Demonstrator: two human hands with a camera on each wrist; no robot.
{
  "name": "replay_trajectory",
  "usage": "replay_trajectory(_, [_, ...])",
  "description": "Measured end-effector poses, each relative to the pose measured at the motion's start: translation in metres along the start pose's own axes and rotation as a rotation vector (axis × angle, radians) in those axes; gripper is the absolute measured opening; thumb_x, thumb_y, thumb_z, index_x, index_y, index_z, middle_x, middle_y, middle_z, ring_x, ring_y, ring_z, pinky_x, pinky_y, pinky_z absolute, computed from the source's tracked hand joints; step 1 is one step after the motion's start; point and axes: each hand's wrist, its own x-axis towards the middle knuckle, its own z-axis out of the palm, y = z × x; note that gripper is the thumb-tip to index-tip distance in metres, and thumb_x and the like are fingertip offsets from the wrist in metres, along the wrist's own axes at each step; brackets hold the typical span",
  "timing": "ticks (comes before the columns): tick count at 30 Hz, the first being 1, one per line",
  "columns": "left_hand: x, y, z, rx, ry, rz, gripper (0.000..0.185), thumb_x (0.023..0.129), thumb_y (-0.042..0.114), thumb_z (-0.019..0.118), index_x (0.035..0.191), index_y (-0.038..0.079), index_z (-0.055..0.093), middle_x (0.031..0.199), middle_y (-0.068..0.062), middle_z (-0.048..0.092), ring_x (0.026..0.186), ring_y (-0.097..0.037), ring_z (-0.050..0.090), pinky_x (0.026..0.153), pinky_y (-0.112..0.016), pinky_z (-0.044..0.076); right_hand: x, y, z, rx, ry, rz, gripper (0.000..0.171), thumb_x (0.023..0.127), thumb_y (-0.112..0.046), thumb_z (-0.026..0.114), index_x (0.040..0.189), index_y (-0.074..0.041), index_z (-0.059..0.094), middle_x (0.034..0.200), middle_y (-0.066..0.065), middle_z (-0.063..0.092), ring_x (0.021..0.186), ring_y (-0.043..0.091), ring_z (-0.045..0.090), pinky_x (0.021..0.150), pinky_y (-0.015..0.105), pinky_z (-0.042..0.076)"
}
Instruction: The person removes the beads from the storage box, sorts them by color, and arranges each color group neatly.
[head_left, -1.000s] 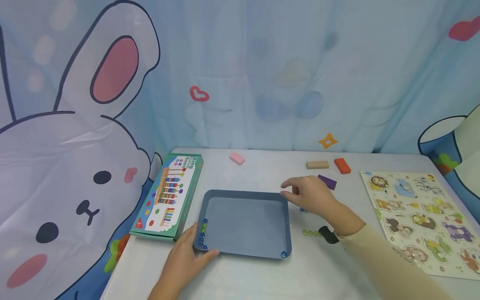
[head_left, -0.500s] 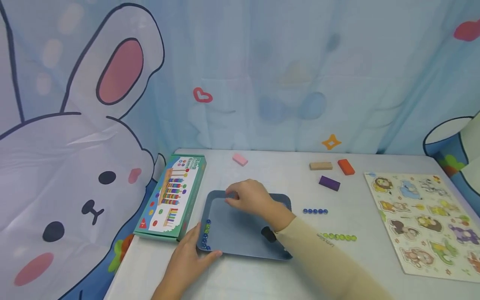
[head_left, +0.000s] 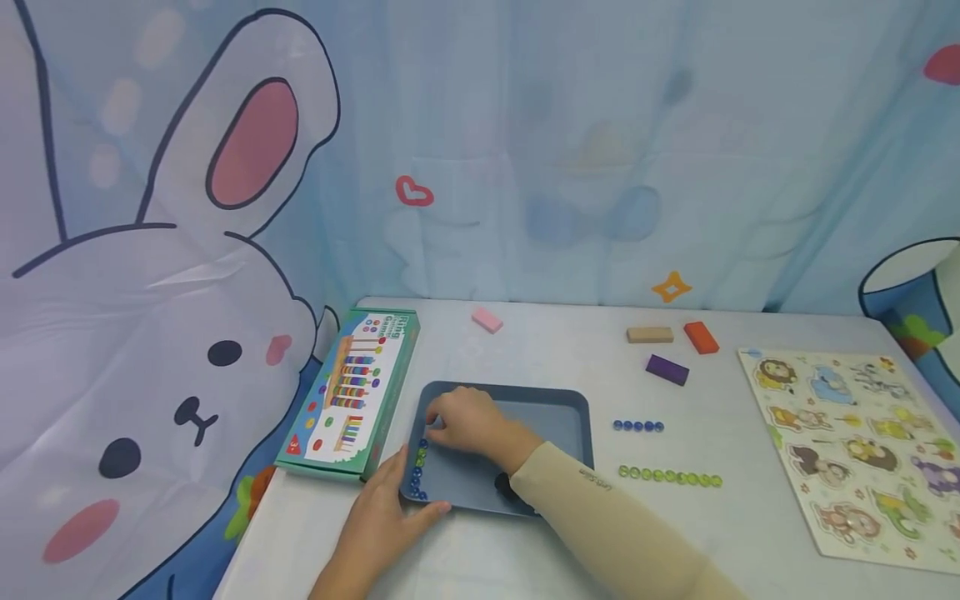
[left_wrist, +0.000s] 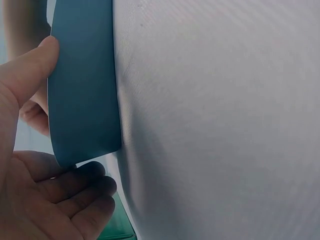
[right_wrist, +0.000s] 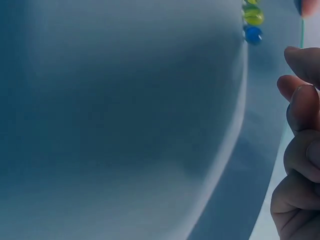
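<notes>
A blue-grey tray (head_left: pixel 525 496) lies on the white table. My left hand (head_left: pixel 382 517) grips its near left corner; in the left wrist view the thumb (left_wrist: pixel 42 60) lies on the rim and the fingers bend below the corner. Blue marbles (head_left: pixel 417 472) and green marbles (head_left: pixel 421 458) line the tray's left wall and turn the near corner. Over the far left part of the tray is my right hand (head_left: pixel 465 417), thumb and fingertips close together. In the right wrist view its fingertips are beside the end blue marble (right_wrist: pixel 253 35); I cannot tell whether they hold anything.
Right of the tray lie a row of blue marbles (head_left: pixel 638 426) and a row of green marbles (head_left: pixel 670 476). A game box (head_left: pixel 348 392) stands left. Purple (head_left: pixel 667 370), tan (head_left: pixel 649 335), orange (head_left: pixel 701 337) and pink (head_left: pixel 487 320) blocks lie behind; an animal puzzle board (head_left: pixel 855 450) is right.
My right hand has moved left from beyond the tray's right edge, across the tray, to its far left part. My left hand keeps its place at the corner.
</notes>
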Motion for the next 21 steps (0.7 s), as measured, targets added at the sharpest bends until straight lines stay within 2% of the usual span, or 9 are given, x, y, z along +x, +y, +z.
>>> replay_trajectory(10, [0.002, -0.002, 0.003, 0.001, 0.001, 0.012, 0.123, 0.074, 0.081, 0.074, 0.162, 0.004, 0.036, 0.163, -0.017, 0.046, 0.150, -0.037, 0.046, 0.120, -0.058, 0.043, 0.002, -0.007, 0.009, -0.025, -0.033, -0.008, 0.020, 0.091, -0.032, 0.082, 0.106, -0.018, 0.084, 0.100, -0.005, 0.082, 0.069, 0.002, 0.062, 0.069, 0.023, 0.059])
replay_trajectory(16, [0.000, -0.001, 0.002, 0.006, 0.004, 0.017, 0.119, 0.076, 0.078, 0.076, 0.162, 0.005, 0.038, 0.162, -0.018, 0.047, 0.150, -0.037, 0.046, 0.120, -0.058, 0.043, 0.002, -0.007, 0.012, -0.046, -0.024, -0.025, 0.016, 0.091, -0.029, 0.082, 0.103, -0.019, 0.084, 0.102, -0.005, 0.082, 0.079, 0.005, 0.072, 0.075, 0.025, 0.062])
replay_trajectory(21, [0.000, 0.000, 0.000, 0.002, -0.003, 0.004, 0.118, 0.076, 0.076, 0.077, 0.162, 0.004, 0.037, 0.163, -0.017, 0.046, 0.150, -0.037, 0.045, 0.120, -0.058, 0.043, 0.001, -0.006, 0.009, -0.051, -0.001, -0.026, 0.016, 0.090, -0.029, 0.082, 0.102, -0.019, 0.084, 0.099, -0.005, 0.082, 0.069, 0.003, 0.064, 0.069, 0.025, 0.060])
